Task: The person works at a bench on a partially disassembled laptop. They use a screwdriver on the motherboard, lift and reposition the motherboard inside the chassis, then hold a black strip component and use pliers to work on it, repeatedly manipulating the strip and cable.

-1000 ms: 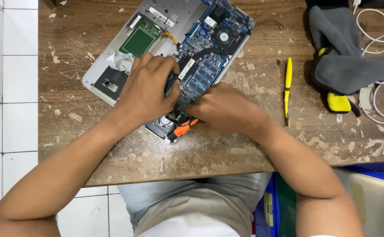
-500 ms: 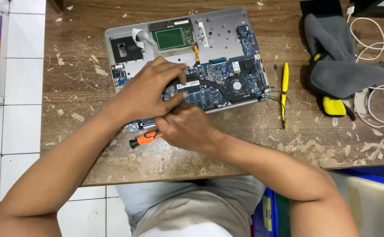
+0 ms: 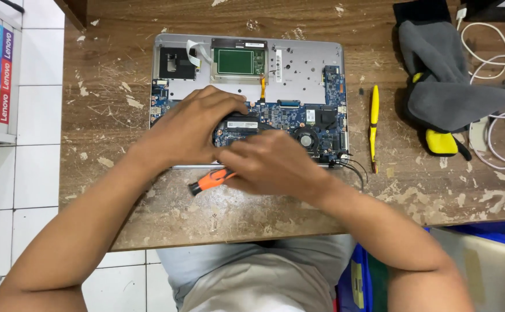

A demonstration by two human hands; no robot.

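Observation:
An opened silver laptop (image 3: 299,63) lies bottom-up on a worn wooden table (image 3: 108,115), its blue circuit board (image 3: 299,115), round fan (image 3: 306,139) and green module (image 3: 238,60) exposed. My left hand (image 3: 192,124) rests flat on the board's left half, fingers curled over a dark part. My right hand (image 3: 270,164) sits at the laptop's near edge and grips an orange-and-black screwdriver (image 3: 209,181), whose handle sticks out to the left. The screwdriver's tip is hidden under my hands.
A yellow pry tool (image 3: 374,124) lies right of the laptop. Farther right sit a grey cloth (image 3: 443,86) over a yellow-and-black tool (image 3: 440,141), and white cables (image 3: 495,63). A blue bin (image 3: 483,254) stands below the table's right end. White tiled floor on the left.
The laptop has turned from a tilt to square with the table edge. Both hands stayed on it, the right one still holding the screwdriver.

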